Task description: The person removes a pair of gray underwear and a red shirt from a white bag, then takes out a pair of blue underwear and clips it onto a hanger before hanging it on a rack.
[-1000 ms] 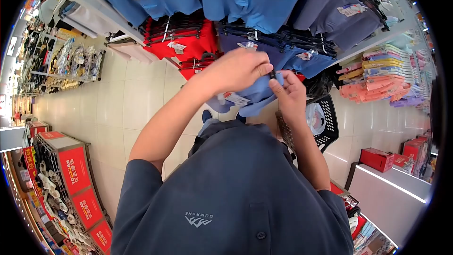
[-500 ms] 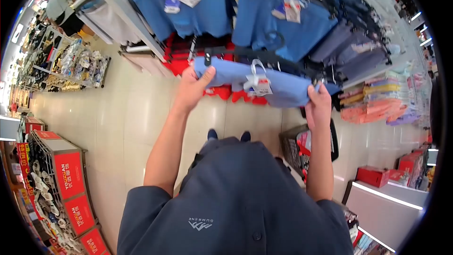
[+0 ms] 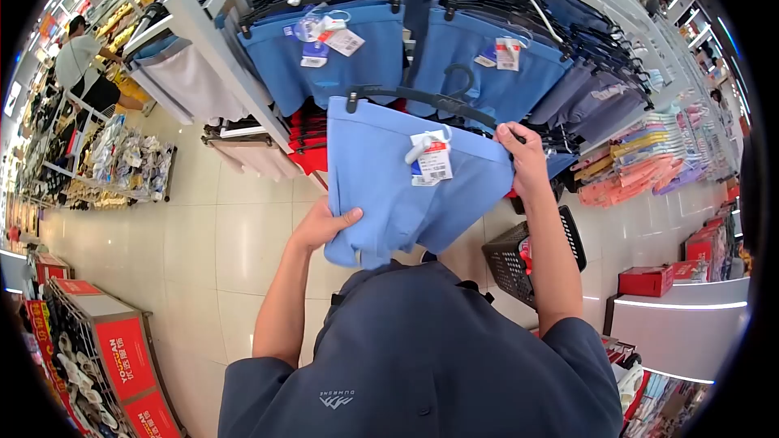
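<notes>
Light blue shorts (image 3: 381,170) hang from a black clip hanger (image 3: 422,99) in front of me, their front spread toward my face. A white and red price tag (image 3: 432,161) dangles from the waistband. My left hand (image 3: 323,225) is closed on the lower left edge of the shorts, thumb on top and fingers behind the cloth. My right hand (image 3: 523,152) pinches the upper right corner by the waistband and the hanger's end. Its fingertips are partly hidden.
Racks of darker blue shorts (image 3: 324,57) hang just ahead, framed by a white metal post (image 3: 235,65). A dark shopping basket (image 3: 510,264) stands on the floor at right. Red-panelled shelving (image 3: 126,349) is at lower left. Another person (image 3: 77,65) stands far left.
The shorts have come closer and now hang down with the front showing. My left hand moved from the waistband down to the lower edge; my right hand stays at the upper right corner.
</notes>
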A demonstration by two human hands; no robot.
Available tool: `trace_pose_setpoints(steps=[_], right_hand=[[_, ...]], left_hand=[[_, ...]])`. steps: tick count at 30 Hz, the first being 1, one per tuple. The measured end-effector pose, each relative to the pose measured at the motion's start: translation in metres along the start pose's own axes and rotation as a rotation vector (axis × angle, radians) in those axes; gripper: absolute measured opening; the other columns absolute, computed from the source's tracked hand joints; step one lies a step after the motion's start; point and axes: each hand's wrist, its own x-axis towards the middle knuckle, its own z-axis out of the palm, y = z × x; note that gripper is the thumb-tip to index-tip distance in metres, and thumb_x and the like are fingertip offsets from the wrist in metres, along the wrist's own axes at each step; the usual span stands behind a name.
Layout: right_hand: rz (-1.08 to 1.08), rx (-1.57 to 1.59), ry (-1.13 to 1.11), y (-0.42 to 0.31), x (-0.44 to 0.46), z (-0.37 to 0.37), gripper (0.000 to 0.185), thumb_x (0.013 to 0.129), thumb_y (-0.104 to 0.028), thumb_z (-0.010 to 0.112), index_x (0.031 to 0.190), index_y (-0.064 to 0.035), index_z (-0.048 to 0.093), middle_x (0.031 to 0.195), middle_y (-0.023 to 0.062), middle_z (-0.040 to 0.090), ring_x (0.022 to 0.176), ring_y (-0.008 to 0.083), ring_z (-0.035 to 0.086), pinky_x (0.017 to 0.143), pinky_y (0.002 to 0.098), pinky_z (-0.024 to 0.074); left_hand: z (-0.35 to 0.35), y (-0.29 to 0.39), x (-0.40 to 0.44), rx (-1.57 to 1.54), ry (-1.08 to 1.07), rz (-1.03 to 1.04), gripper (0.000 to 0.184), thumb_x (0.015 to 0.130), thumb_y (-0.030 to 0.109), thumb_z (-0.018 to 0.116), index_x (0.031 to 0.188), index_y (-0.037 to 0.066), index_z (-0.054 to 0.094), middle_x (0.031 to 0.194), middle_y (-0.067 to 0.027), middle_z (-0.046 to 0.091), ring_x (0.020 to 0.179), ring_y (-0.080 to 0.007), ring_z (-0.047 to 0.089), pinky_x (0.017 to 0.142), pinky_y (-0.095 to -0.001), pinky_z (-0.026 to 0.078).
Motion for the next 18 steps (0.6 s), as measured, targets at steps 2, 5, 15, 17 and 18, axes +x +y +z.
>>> trace_pose_setpoints(steps=[2,5,15,17,18], right_hand=[[-0.048,-0.078,-0.003,-0.004,0.012,0.006,0.026,0.091,-0.024,0.066,0.076,-0.0039,0.061,0.072,-0.0035,0.055,0.070,0.0051,0.045,0.066,0.0208,0.0351],[-0.154,-0.181,-0.055,-0.021,0.039,0.032,0.027,0.091,-0.024,0.065,0.076,-0.0021,0.062,0.074,-0.0026,0.055,0.071,0.0054,0.046,0.066,0.0214,0.0361],[-0.365,-0.333,-0.172,-0.063,0.174,0.132,0.031,0.088,-0.033,0.068,0.086,-0.0023,0.069,0.077,-0.0030,0.058,0.073,0.0070,0.047,0.069,0.0221,0.0369],[-0.357,-0.402,-0.157,-0.056,0.189,0.144,0.029,0.090,-0.032,0.067,0.086,-0.0034,0.068,0.081,-0.0031,0.059,0.079,0.0070,0.048,0.075,0.0211,0.0367],[-0.350,-0.372,-0.150,-0.051,0.195,0.146,0.032,0.089,-0.035,0.068,0.085,-0.0034,0.068,0.080,-0.0026,0.060,0.080,0.0076,0.049,0.076,0.0216,0.0381]], left_hand=[[-0.013,-0.007,-0.002,-0.097,0.091,-0.022,0.048,0.089,0.028,0.070,0.121,-0.005,0.055,0.108,-0.0106,0.065,0.096,-0.0159,0.061,0.085,-0.0330,0.050],[-0.030,0.005,0.003,-0.169,0.240,-0.053,0.049,0.088,0.029,0.071,0.120,-0.005,0.056,0.108,-0.0114,0.065,0.095,-0.0165,0.062,0.084,-0.0325,0.051],[-0.127,0.029,0.036,-0.029,0.390,0.042,0.040,0.090,0.026,0.069,0.115,-0.003,0.059,0.102,-0.0105,0.067,0.089,-0.0156,0.064,0.079,-0.0321,0.053],[-0.140,0.022,0.040,-0.005,0.493,0.037,0.037,0.093,0.028,0.064,0.114,-0.003,0.059,0.101,-0.0098,0.067,0.086,-0.0159,0.064,0.077,-0.0313,0.053],[-0.145,0.015,0.040,-0.005,0.498,0.035,0.037,0.093,0.028,0.064,0.114,-0.003,0.059,0.101,-0.0098,0.067,0.086,-0.0159,0.064,0.077,-0.0313,0.053]])
